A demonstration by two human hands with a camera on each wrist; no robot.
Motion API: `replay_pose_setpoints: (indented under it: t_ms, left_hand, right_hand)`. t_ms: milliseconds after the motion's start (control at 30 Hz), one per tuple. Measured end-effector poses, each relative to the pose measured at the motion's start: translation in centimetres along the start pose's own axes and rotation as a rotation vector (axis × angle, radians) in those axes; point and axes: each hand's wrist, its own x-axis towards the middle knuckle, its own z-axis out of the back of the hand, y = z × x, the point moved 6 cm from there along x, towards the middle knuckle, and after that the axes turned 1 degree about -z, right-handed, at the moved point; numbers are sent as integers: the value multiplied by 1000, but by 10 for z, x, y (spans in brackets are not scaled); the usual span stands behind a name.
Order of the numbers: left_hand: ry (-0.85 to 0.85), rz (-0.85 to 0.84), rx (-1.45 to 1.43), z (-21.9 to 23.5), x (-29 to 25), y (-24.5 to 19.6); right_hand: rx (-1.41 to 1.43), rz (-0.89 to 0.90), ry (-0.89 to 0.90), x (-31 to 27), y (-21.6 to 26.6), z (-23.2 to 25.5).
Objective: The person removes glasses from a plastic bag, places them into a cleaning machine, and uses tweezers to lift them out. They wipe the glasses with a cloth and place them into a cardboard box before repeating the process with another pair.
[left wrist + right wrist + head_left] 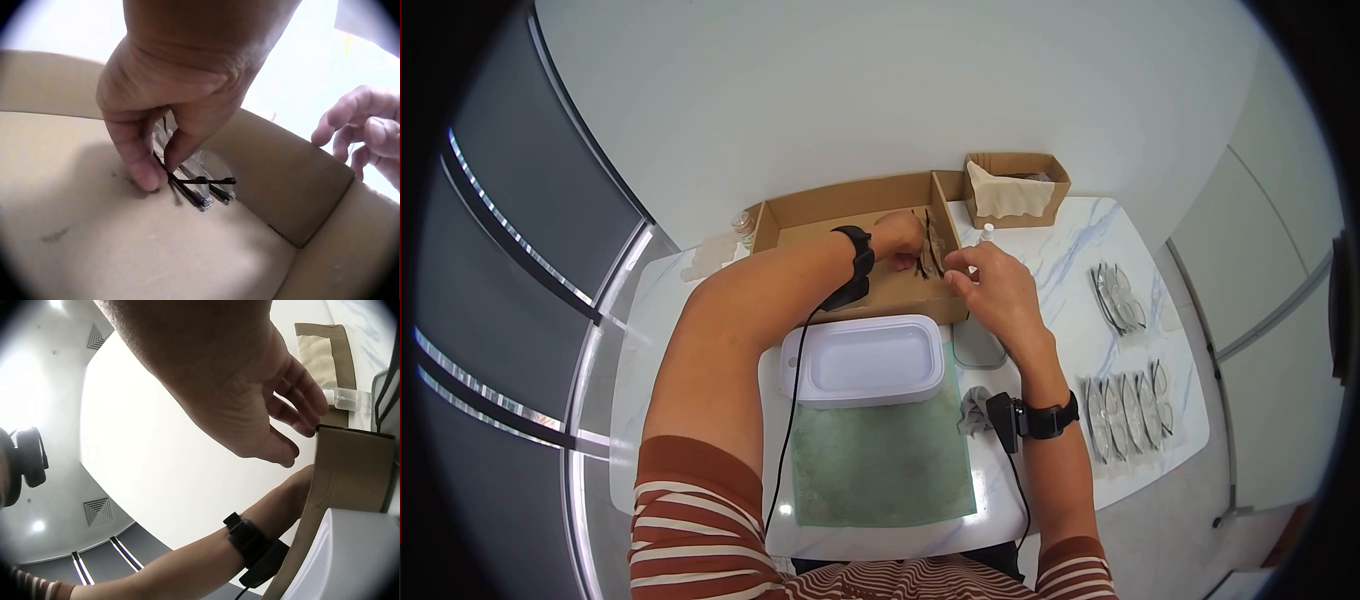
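the step in hand looks to be picking folded glasses [189, 192] out of the shallow cardboard box [840, 205]. the left hand [897, 236] reaches down inside, towards the box's right side, with thumb and fingers pinched on a dark part of a frame; whether that grip takes in one pair or more cannot be told. the right hand [997, 288] hangs by the box's right edge, its fingers loosely bent and apart, with nothing between them.

the next move probably calls for a gentle upward lift, keeping the pinch narrow, since the pairs sit close enough that one arm could hook its neighbour. the right hand seems well placed to help steady them.

at least two pairs show in the box, side by side near its wall. they have slim black arms, one crossing over the others, and clear lenses through which the brown cardboard shows; small glints catch at the ends of the frames. the fingers cover the rest. similar eyewear [1122, 410] lies in two groups on the marbled table [1070, 250].
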Motion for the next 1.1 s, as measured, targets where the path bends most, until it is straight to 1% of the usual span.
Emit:
replay_pose_setpoints:
  t_ms: [67, 133, 200, 267, 333, 367, 400, 433, 467, 533, 567, 633, 667, 700, 733, 767, 800, 833, 867, 933, 967, 1000, 1033, 1067, 1100]
  left_hand:
    - [11, -11, 26, 2, -2, 0]
    - [23, -20, 52, 4, -8, 2]
    - [-100, -14, -100, 15, -17, 6]
    - [-145, -19, -115, 26, -35, 8]
    - [-200, -32, -132, 41, -61, 9]
    - [-242, -120, -145, 49, -77, 7]
    - [-282, -211, -156, 55, -95, 4]
    - [-289, -225, -156, 56, -109, 7]
    - [-336, -269, -212, 60, -123, 7]
    - [-406, -343, -328, 63, -159, 2]
    - [-425, -369, -389, 62, -184, -4]
    - [-447, -385, -381, 56, -223, -14]
    - [-429, -418, -365, 49, -236, -20]
    - [-447, -485, -410, 44, -249, -26]
    - [-464, -545, -457, 37, -261, -31]
    - [-448, -560, -451, 26, -269, -36]
    - [-411, -635, -562, 16, -278, -43]
    - [-368, -707, -673, 7, -286, -49]
    - [-349, -718, -672, -1, -288, -53]
    - [-253, -695, -816, -20, -289, -59]
    - [-237, -702, -817, -30, -292, -63]
    - [-246, -669, -827, -42, -294, -66]
    - [-258, -634, -837, -52, -296, -69]
    - [-275, -712, -856, -65, -292, -74]
    - [-268, -713, -860, -78, -286, -75]
  right_hand:
    - [-6, 16, -17, 0, 1, 2]
    - [26, -20, 20, 0, 0, 2]
    - [38, -20, 0, 0, -2, 3]
    - [46, -13, -26, -1, 1, 4]
    - [50, -12, -147, -2, 6, 15]
    - [45, -2, -156, -2, 9, 17]
    - [78, 36, -211, -2, 14, 22]
    - [108, 72, -269, -4, 18, 27]
    - [94, 73, -285, -6, 21, 28]
    - [250, 180, -363, -14, 35, 34]
    - [282, 198, -347, -19, 45, 37]
    - [311, 232, -342, -34, 61, 43]
    - [310, 253, -346, -43, 69, 46]
    - [298, 237, -372, -54, 74, 53]
    - [329, 207, -306, -64, 80, 55]
    - [362, 178, -234, -73, 84, 53]
    - [353, 214, -278, -83, 87, 56]
    - [344, 200, -290, -90, 83, 60]
    - [326, 195, -268, -96, 79, 61]
    - [297, 180, -251, -111, 75, 69]
    - [210, 186, -221, -120, 75, 73]
    - [123, 193, -188, -129, 75, 77]
    - [116, 184, -190, -137, 72, 83]
    - [30, 197, -143, -145, 71, 84]
    - [-54, 212, -92, -152, 70, 86]
